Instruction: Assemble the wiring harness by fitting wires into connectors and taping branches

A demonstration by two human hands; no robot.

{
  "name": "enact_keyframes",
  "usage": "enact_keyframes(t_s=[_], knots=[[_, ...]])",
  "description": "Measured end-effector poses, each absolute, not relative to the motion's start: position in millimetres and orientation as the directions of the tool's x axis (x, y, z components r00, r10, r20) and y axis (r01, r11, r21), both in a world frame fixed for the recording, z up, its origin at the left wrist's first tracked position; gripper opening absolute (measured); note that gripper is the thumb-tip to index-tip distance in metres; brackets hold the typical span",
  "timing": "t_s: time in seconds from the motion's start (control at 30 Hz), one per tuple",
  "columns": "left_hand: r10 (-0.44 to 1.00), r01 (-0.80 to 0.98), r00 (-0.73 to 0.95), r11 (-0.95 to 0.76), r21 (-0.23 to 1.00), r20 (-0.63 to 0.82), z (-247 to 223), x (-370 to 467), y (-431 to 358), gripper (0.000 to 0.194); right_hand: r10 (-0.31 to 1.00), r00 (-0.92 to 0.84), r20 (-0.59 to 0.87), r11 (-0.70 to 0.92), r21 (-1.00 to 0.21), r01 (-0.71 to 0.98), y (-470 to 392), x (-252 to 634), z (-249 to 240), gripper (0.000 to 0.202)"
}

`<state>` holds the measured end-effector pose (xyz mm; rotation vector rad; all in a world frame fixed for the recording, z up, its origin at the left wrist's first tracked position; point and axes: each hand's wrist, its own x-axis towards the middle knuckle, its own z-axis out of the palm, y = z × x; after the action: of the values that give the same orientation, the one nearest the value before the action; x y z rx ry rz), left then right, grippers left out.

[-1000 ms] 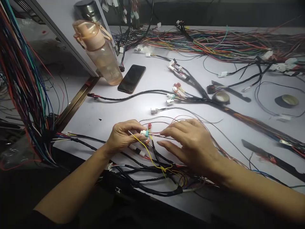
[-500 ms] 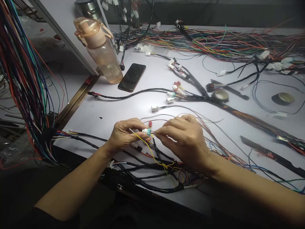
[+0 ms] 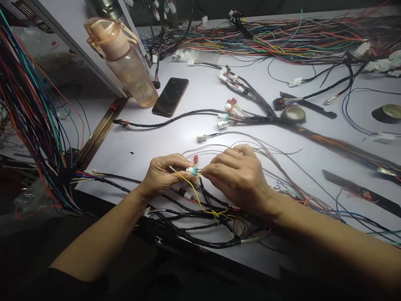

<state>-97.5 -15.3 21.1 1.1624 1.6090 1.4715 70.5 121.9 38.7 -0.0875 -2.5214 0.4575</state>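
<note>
Between its thumb and fingers, my left hand (image 3: pixel 164 172) pinches a small white and teal wire connector (image 3: pixel 192 171). A yellow wire (image 3: pixel 194 192) with a bare metal tip runs past that hand's fingers and loops down to the harness. My right hand (image 3: pixel 236 173) is closed at the connector's teal end, its fingertips pinching a thin wire (image 3: pixel 200 171) that meets the connector; whether the wire is seated inside cannot be made out. Just behind the connector is a red connector (image 3: pixel 196 159). Black-wrapped harness branches (image 3: pixel 188 217) lie below both hands.
A water bottle (image 3: pixel 125 62) and a phone (image 3: pixel 171 96) stand and lie at the back left. Another harness (image 3: pixel 269 119) with several connectors crosses the table, near tape rolls (image 3: pixel 293 114). Loose wires (image 3: pixel 282 42) cover the back edge; a thick wire bundle (image 3: pixel 31 113) hangs at left.
The camera view has shifted slightly, so the table things appear a little higher. Both hands keep their hold at the connector, with the right fingertips slightly closer to it.
</note>
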Motion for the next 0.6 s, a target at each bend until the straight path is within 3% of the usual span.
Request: enact_keyframes(t_s=[0.4, 0.6], knots=[[0.930, 0.275, -0.340, -0.046, 0.960, 0.142, 16, -97, -16, 0.017, 0.100, -0.916, 0.388, 0.957, -0.289, -0.019, 128, 72, 54, 0.025], [0.935, 0.334, -0.315, -0.048, 0.941, 0.160, 16, -94, -15, 0.018, 0.141, -0.923, 0.357, 0.905, -0.425, -0.026, 131, 77, 50, 0.021]])
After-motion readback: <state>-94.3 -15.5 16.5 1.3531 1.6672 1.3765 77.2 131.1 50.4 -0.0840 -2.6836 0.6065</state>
